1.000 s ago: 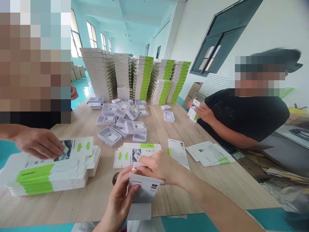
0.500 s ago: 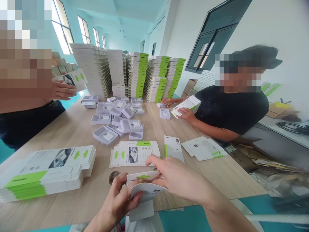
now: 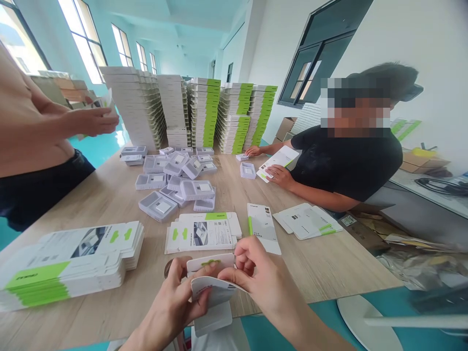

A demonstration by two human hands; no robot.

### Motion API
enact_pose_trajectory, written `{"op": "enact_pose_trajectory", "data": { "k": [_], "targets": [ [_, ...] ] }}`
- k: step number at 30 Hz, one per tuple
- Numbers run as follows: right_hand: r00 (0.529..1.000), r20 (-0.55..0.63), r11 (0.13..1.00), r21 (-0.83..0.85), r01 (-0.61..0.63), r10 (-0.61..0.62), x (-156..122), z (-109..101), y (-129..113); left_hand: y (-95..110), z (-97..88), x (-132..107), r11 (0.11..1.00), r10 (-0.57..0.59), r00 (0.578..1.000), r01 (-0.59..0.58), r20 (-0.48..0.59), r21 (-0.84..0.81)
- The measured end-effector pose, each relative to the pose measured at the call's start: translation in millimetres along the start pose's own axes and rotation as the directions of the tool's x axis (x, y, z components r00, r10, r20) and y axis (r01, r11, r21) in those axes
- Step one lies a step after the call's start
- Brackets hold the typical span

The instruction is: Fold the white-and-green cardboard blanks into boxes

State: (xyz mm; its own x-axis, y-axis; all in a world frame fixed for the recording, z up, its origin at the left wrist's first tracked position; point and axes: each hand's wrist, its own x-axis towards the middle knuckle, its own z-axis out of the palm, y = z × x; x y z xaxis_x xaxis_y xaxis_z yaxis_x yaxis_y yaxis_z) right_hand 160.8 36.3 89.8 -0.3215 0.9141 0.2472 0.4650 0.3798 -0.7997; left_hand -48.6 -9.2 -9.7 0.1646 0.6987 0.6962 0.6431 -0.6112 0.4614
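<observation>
My left hand [image 3: 185,295] is closed around a white cardboard box [image 3: 214,319], partly folded, with a green hang-hole mark on its upper flap. At the box's right edge, my right hand [image 3: 261,278] has its thumb and bent fingers pinched on the curved front panel. The inside of the box is hidden from me. Just beyond my hands lies a small pile of flat printed boxes [image 3: 201,234] with green hang marks. A dark round object [image 3: 168,268] shows partly behind my left fingers.
A thick stack of flat boxes [image 3: 91,243] lies at left. White plastic trays [image 3: 159,205] are heaped mid-table. More flat cartons [image 3: 309,222] lie at right. Tall box stacks [image 3: 204,114] stand at the back. One person stands at left; another [image 3: 343,170] sits at right holding a box.
My right hand has turned and its fingers have curled in at the box's right edge. My left hand keeps its hold. The person at left has shifted their hands and carton.
</observation>
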Motion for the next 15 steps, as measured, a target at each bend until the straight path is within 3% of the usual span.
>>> {"op": "enact_pose_trajectory", "data": {
  "k": [3,5,10,13,15],
  "targets": [
    [0.982,-0.032,0.982,-0.02,0.188,-0.189,-6.1,2.2,10.4,-0.3,1.0,-3.2,0.999,-0.034,0.999,0.034,0.009,0.017],
    [0.975,-0.005,0.974,-0.035,0.223,-0.223,-8.3,0.7,12.1,0.3,1.0,-4.2,0.998,-0.055,0.998,0.055,0.031,0.011],
    [0.985,0.14,0.988,-0.101,0.113,-0.099,-2.5,-9.6,0.1,4.9,-12.0,16.0,0.996,0.041,0.981,-0.023,0.191,-0.092],
    [0.975,0.22,0.987,-0.16,0.029,0.007,5.1,-16.5,-8.9,7.8,-23.2,35.1,0.991,0.054,0.924,-0.002,0.378,-0.137],
    [0.965,0.256,0.984,-0.181,-0.007,0.054,8.2,-19.7,-11.8,9.5,-27.4,41.9,0.993,0.014,0.899,0.038,0.437,-0.109]
  ]
}}
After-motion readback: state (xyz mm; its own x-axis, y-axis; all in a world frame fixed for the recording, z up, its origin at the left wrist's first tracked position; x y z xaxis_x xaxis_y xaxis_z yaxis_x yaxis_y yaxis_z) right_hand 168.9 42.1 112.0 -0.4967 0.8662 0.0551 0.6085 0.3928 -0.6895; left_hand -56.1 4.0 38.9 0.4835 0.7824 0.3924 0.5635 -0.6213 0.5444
